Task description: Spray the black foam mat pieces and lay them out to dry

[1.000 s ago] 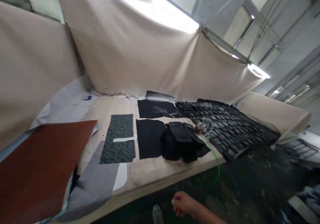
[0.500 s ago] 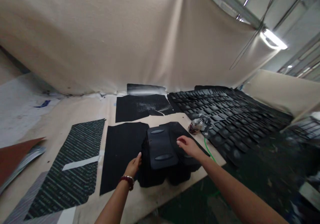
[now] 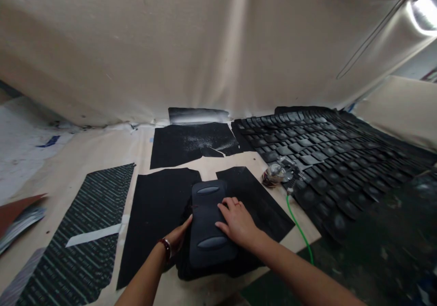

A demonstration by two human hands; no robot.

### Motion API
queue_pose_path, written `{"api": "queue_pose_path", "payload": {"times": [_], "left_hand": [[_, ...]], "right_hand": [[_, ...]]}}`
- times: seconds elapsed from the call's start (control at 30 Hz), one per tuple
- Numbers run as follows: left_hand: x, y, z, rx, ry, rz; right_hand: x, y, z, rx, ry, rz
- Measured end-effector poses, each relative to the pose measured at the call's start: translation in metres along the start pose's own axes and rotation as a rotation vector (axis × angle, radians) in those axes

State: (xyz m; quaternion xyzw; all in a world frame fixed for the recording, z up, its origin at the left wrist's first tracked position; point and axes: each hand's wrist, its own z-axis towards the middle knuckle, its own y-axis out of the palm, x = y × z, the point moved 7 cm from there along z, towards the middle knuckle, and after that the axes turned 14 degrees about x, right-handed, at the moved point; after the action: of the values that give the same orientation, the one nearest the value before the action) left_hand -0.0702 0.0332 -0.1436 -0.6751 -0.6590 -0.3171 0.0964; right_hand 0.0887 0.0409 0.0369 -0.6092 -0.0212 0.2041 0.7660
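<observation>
A stack of black padded panels [image 3: 206, 215] stands near the table's front edge, its top panel bearing two oval, glossy raised patches. My left hand [image 3: 178, 237] grips the stack's left side, its thumb along the upper edge and its other fingers mostly hidden. Across the right part of the top panel lies my right hand [image 3: 237, 221], fingers spread and thumb apart, with nothing held. Flat black sheets lie under and around the stack, one to the left [image 3: 153, 215] and one to the right [image 3: 259, 201].
Rows of overlapping black pieces [image 3: 317, 146] cover the right side. A clear plastic bag [image 3: 275, 174] lies near a green cord [image 3: 300, 228]. Striped dark sheets [image 3: 82, 215] with a white strip [image 3: 92, 235] lie left. Beige cloth [image 3: 205, 46] hangs behind.
My right hand has come down and left onto the top panel. My left hand stays at the stack's left side. The whole view has shifted slightly with my head.
</observation>
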Motion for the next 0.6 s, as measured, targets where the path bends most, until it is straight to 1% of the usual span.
{"api": "queue_pose_path", "payload": {"times": [0.07,0.13,0.23,0.33,0.43,0.6], "left_hand": [[-0.006,0.004,0.005,-0.114,-0.095,-0.056],[-0.011,0.004,0.012,-0.171,-0.176,-0.099],[-0.014,0.002,0.020,-0.196,-0.238,-0.161],[-0.014,0.005,0.018,-0.216,-0.280,-0.211],[-0.012,0.008,0.012,-0.227,-0.273,-0.251],[-0.014,0.006,0.007,-0.229,-0.261,-0.305]], "right_hand": [[-0.005,0.008,0.003,-0.013,-0.013,-0.052],[-0.009,0.018,0.005,-0.034,-0.019,-0.102],[-0.015,0.031,0.006,-0.073,-0.033,-0.167],[-0.019,0.040,0.006,-0.110,-0.039,-0.214],[-0.022,0.045,0.006,-0.133,-0.035,-0.243],[-0.025,0.052,0.006,-0.141,-0.005,-0.272]]}}
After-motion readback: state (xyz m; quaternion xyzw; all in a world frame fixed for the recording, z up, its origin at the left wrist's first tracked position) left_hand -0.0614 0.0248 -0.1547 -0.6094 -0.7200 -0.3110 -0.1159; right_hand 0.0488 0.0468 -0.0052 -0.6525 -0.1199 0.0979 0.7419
